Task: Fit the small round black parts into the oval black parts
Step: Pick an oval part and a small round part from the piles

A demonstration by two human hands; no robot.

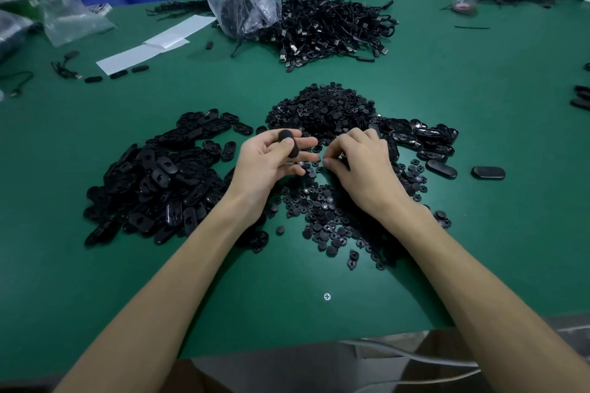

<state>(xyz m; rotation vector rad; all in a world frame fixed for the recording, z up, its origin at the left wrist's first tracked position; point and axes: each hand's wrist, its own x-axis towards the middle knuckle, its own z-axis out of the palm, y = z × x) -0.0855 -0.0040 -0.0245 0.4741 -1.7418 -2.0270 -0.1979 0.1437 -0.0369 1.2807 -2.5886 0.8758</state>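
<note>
So the left hand (268,159) is pinching a smooth matte black oval plastic shell (289,145) mid-frame, thumb on top. The right hand (360,163) is curling its fingers into the scattered small round black plastic discs (322,226) on the green table mat (415,73); can't tell if it's gripping one.

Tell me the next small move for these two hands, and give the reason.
Probably the right hand should pinch one small round black plastic part from the scatter between the hands and lift it to the oval black plastic part that the left hand holds ready. Whether it already pinches one is unclear.
</note>
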